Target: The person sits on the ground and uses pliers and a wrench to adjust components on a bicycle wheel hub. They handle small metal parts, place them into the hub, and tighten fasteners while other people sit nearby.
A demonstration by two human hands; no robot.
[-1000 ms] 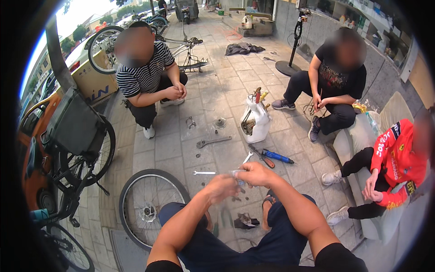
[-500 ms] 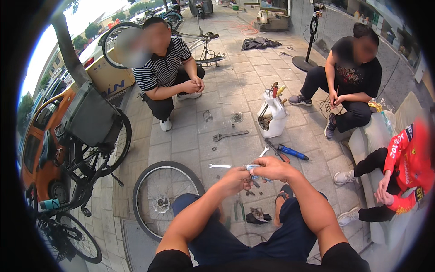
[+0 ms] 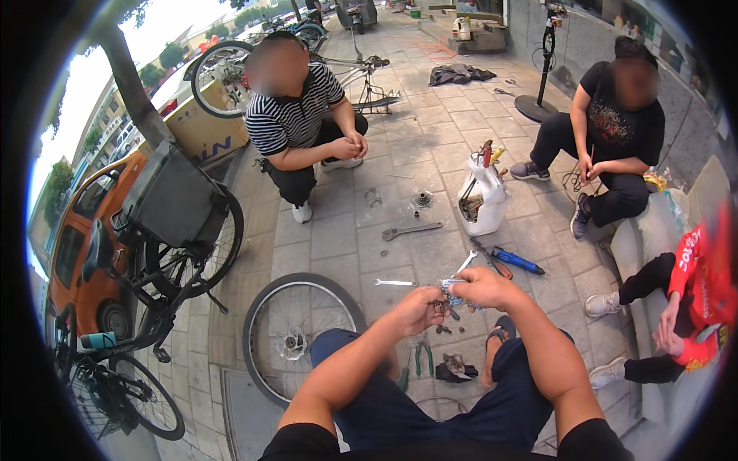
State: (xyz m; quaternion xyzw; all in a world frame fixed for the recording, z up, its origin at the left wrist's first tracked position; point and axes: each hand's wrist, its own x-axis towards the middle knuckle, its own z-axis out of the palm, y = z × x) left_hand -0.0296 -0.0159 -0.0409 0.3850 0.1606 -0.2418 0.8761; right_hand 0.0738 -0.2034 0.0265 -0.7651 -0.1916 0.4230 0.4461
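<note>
My hands meet above the paving, between my knees. The fingers of my left hand (image 3: 420, 309) are closed round a small dark metal part (image 3: 452, 312), whose exact kind I cannot make out. Between the fingertips of my right hand (image 3: 490, 288) is a small blue-and-white packet (image 3: 452, 286), touching or very near the left fingers. Beyond them on the ground lie an open-ended wrench (image 3: 393, 283) and a second wrench (image 3: 467, 260). Beneath the hands are several small dark parts (image 3: 444, 329). Green-handled pliers (image 3: 424, 359) and a dark rag (image 3: 455, 369) lie nearer my feet.
A bicycle wheel (image 3: 254, 338) lies by my left knee. Ahead are an adjustable wrench (image 3: 413, 230), a sprocket cassette (image 3: 422, 200), a white tool container (image 3: 486, 207) and a blue cylindrical tool (image 3: 519, 260). Two people squat ahead; another sits at right. A bicycle (image 3: 165, 269) stands left.
The whole scene has slid to the right in the picture as my head turned slightly left. Both hands stay close together, still holding the packet and the small dark part.
</note>
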